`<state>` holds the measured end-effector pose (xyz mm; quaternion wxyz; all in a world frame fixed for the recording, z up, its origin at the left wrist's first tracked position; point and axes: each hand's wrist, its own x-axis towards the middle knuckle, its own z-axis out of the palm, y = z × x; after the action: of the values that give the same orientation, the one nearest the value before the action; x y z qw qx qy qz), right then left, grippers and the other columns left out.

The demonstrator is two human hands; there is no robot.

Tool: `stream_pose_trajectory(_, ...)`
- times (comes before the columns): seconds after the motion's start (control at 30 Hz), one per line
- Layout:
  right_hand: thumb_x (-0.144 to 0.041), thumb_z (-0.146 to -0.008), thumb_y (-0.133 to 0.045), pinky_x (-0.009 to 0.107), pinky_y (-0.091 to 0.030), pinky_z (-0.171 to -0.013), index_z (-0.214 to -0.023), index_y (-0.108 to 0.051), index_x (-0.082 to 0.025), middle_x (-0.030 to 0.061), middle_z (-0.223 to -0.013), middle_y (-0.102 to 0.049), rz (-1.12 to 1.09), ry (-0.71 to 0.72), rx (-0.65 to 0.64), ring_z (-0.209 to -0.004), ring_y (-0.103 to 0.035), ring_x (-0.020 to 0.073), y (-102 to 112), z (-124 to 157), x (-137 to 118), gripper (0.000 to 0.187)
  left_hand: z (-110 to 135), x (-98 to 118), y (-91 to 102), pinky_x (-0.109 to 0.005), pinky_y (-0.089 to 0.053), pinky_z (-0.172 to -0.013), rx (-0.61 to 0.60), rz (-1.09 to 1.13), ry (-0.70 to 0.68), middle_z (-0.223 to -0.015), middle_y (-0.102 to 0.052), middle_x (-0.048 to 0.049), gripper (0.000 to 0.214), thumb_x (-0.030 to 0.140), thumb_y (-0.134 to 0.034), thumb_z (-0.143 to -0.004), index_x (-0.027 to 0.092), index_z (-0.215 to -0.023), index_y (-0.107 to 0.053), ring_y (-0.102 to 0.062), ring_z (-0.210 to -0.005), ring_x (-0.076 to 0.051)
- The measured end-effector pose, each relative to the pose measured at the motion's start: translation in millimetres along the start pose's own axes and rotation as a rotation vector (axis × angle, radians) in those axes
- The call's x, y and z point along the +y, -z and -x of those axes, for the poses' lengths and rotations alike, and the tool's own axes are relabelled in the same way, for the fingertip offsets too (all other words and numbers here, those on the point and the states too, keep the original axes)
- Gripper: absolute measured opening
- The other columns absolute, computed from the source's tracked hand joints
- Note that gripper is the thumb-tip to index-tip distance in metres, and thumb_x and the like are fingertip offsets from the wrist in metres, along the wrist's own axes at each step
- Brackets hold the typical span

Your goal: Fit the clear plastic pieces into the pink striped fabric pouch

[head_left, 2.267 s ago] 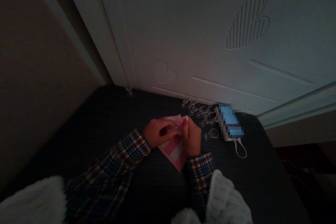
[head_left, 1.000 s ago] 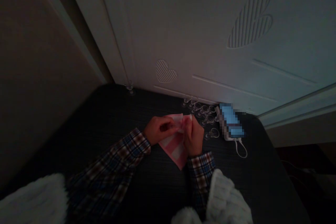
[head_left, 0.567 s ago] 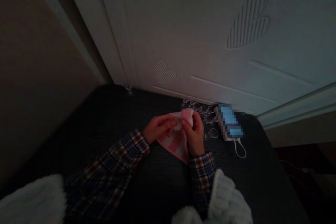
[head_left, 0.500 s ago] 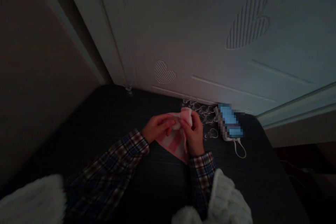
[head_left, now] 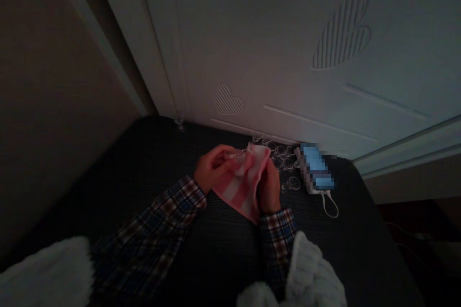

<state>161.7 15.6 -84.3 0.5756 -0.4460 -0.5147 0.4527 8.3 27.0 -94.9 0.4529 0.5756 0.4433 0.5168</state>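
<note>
White and dulled by weak light, a tall panel point(head_left: 273, 57) rises behind the back edge of the tabletop point(head_left: 126, 201). The tabletop is black with a fine grain, and its back corners are rounded. A brownish wall point(head_left: 54, 67) closes the room off on the left, running along the tabletop's left edge. Two ribbed hearts decorate the panel: a large heart point(head_left: 340, 36) high on the right and a small heart point(head_left: 228, 100) low down, near the back edge.

Plaid sleeves point(head_left: 158, 230) reach in from the front, with white fleece point(head_left: 313, 268) around the upper arms. Between the hands, over the middle of the tabletop, is a pink and white striped cloth point(head_left: 239, 192), bunched at the top and hanging to a point. The left hand point(head_left: 212, 168) grips its left side with bent fingers; the right hand point(head_left: 270, 189) is curled around its right side, fingers partly hidden behind it.

Near the back right corner lies a phone point(head_left: 317, 165), its screen blurred out, with a white cord point(head_left: 336, 213) looping forward. Clear plastic rings point(head_left: 287, 164) cluster along the back edge beside it. A similar clear piece point(head_left: 179, 122) stands by the back left corner, and another seems to be at the left hand's fingertips.
</note>
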Motion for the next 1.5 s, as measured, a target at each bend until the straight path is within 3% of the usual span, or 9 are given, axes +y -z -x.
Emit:
stream_pose_trajectory(0.1,-0.03,-0.083,-0.043,0.029,-0.043,-0.08,-0.101,-0.059,-0.017,0.0055,-0.1,-0.061,0.038,0.042,-0.096,-0.09,-0.055,0.0163,0,-1,1,0.027,3,1,-0.6,-0.02,-0.043,-0.053,-0.023,-0.196,-0.071,-0.071,-0.057,0.0008,0.033,0.036,-0.059,-0.074,0.016,-0.099,-0.051,-0.054,-0.057,-0.01)
stream_pose_trajectory(0.27,-0.029,-0.078,-0.052,0.029,-0.044,-0.08,-0.102,-0.06,-0.018,0.0049,-0.099,-0.059,-0.002,0.041,-0.121,-0.09,-0.054,0.0163,0,-1,4,0.027,6,8,-0.1,-0.02,-0.037,-0.05,-0.116,-0.515,-0.195,-0.066,-0.057,0.0004,0.028,0.041,-0.059,-0.074,0.015,-0.083,-0.058,-0.048,-0.053,-0.009)
stream_pose_trajectory(0.53,-0.03,-0.073,-0.057,0.022,-0.044,-0.06,-0.079,-0.059,-0.017,-0.0003,-0.073,-0.059,-0.111,-0.081,-0.126,-0.065,-0.052,0.011,1,-3,11,0.014,6,4,-1.4,-0.022,-0.034,-0.053,-0.202,-0.625,-0.336,-0.06,-0.05,0.0012,0.035,0.048,-0.064,-0.067,0.014,-0.069,-0.057,-0.045,-0.055,-0.011)
stream_pose_trajectory(0.87,-0.029,-0.071,-0.059,0.02,-0.041,-0.059,-0.07,-0.052,-0.017,-0.0035,-0.065,-0.048,-0.033,-0.02,-0.184,-0.061,-0.045,0.0089,0,-3,4,0.014,7,0,-4.4,-0.022,-0.035,-0.053,-0.232,-0.685,-0.309,-0.062,-0.048,0.0015,0.04,0.054,-0.062,-0.065,0.016,-0.063,-0.051,-0.045,-0.058,-0.012)
stream_pose_trajectory(1.03,-0.033,-0.075,-0.055,0.023,-0.042,-0.063,-0.072,-0.057,-0.016,-0.0007,-0.07,-0.052,0.004,-0.001,-0.127,-0.067,-0.048,0.0112,2,-5,6,0.017,7,0,-3.1,-0.022,-0.038,-0.055,-0.232,-0.61,-0.31,-0.069,-0.057,0.0004,0.034,0.045,-0.063,-0.07,0.016,-0.088,-0.061,-0.049,-0.058,-0.011)
stream_pose_trajectory(1.2,-0.03,-0.076,-0.055,0.022,-0.041,-0.063,-0.075,-0.054,-0.017,-0.0017,-0.072,-0.051,0.036,0.063,-0.116,-0.067,-0.048,0.0108,2,-4,4,0.013,5,1,-2.1,-0.02,-0.037,-0.05,-0.173,-0.536,-0.245,-0.071,-0.058,0.0017,0.041,0.04,-0.066,-0.069,0.017,-0.102,-0.057,-0.048,-0.052,-0.009)
stream_pose_trajectory(1.33,-0.029,-0.076,-0.056,0.022,-0.036,-0.058,-0.072,-0.051,-0.018,-0.0027,-0.069,-0.047,0.321,0.177,-0.048,-0.064,-0.044,0.0102,2,1,1,0.013,6,8,0.5,-0.018,-0.032,-0.043,-0.132,-0.432,-0.185,-0.074,-0.055,0.0031,0.046,0.039,-0.059,-0.074,0.018,-0.114,-0.048,-0.041,-0.044,-0.005)
stream_pose_trajectory(1.5,-0.024,-0.076,-0.055,0.023,-0.034,-0.061,-0.071,-0.051,-0.019,-0.0014,-0.073,-0.046,0.646,0.425,-0.078,-0.068,-0.045,0.0117,4,8,1,0.008,9,15,0.0,-0.019,-0.037,-0.05,-0.066,-0.335,-0.224,-0.076,-0.055,-0.0006,0.026,0.032,-0.055,-0.079,0.016,-0.099,-0.056,-0.047,-0.055,-0.008)
